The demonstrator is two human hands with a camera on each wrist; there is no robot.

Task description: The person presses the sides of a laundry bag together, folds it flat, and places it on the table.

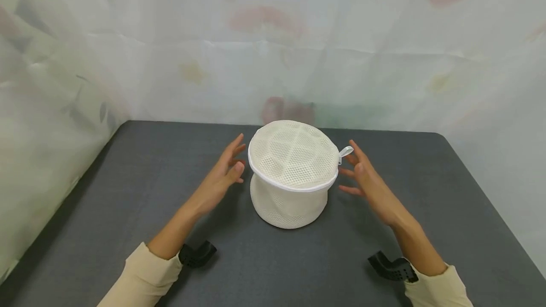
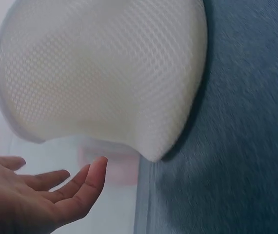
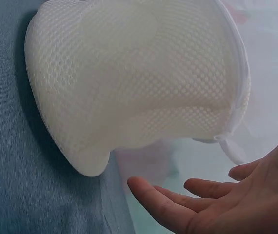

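Centre: white mesh bag point(image 1: 293, 174) stands upright on the grey worktop point(image 1: 128, 193); the only obstacle on the surface.
Left flank: left hand point(image 1: 222, 174), fingers straight, just beside the bag wall; narrow gap between them, no contact seen.
Right flank: right hand point(image 1: 367, 179), fingers spread, near the bag; zipper pull point(image 1: 345, 151) sticks out of the rim toward its fingertips.
Above bag: open, nothing overhead.
Front: bare worktop between the forearms, free for passage.
Outer sides: wide bare worktop left and right of both hands.
Rear and left edge: translucent curtain point(image 1: 273, 51) closes off the worktop just behind the bag and along the left side.
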